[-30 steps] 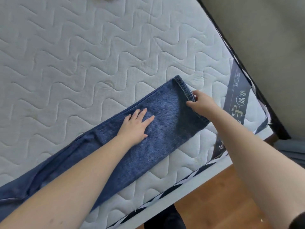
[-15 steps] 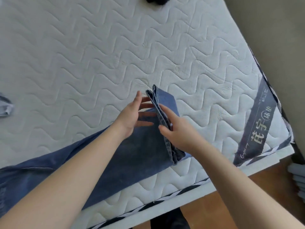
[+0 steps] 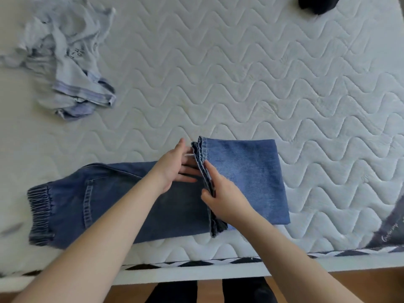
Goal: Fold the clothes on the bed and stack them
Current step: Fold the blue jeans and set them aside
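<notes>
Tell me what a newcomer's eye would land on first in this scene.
First, the blue jeans lying along the near edge of the white quilted mattress, their leg end folded back. The right hand pinches the hems at mid-frame, the left hand held flat beside them. Next, the crumpled pale garment at upper left.

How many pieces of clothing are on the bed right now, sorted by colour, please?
Blue: 1, the jeans
Pale grey-blue: 1, the crumpled garment
Black: 1, the dark item, cut off by the frame edge
Total: 3
</notes>
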